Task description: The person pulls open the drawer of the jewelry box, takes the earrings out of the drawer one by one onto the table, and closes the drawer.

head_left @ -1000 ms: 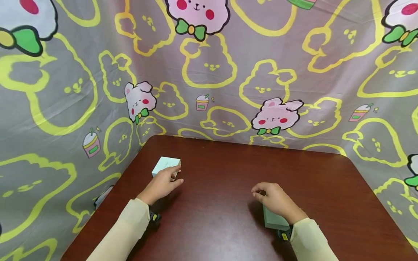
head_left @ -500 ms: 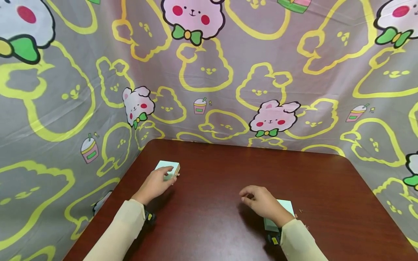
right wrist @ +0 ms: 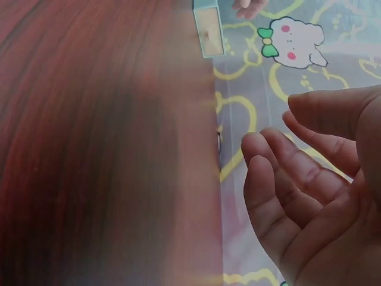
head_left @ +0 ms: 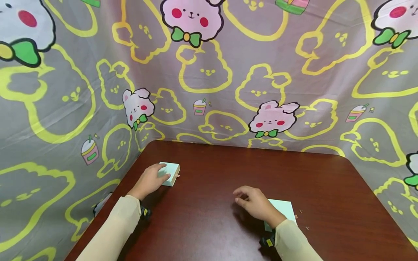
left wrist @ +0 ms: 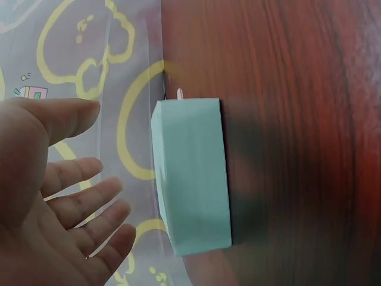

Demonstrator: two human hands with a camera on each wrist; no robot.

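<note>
Toward the back left of the table lies a small pale mint-green box (head_left: 170, 171) with a small pinkish tab on its right side. My left hand (head_left: 151, 180) is at the box's left side, overlapping it in the head view. In the left wrist view its fingers are relaxed and spread, apart from the box (left wrist: 193, 179). My right hand (head_left: 256, 203) hovers over the table's front right half with loosely bent fingers and nothing in it. Under and behind that wrist is a second mint-green box (head_left: 285, 210), partly covered by the hand and sleeve.
Tiny light scraps (head_left: 307, 228) lie on the dark red-brown table (head_left: 209, 188), right of the second box. A patterned grey cloth (head_left: 222, 105) hangs along the table's back and left edges. Both wrists wear small black devices.
My left hand has drawn back left and toward me, uncovering more of the left box. My right hand has shifted left, showing more of the right box and the scraps.
</note>
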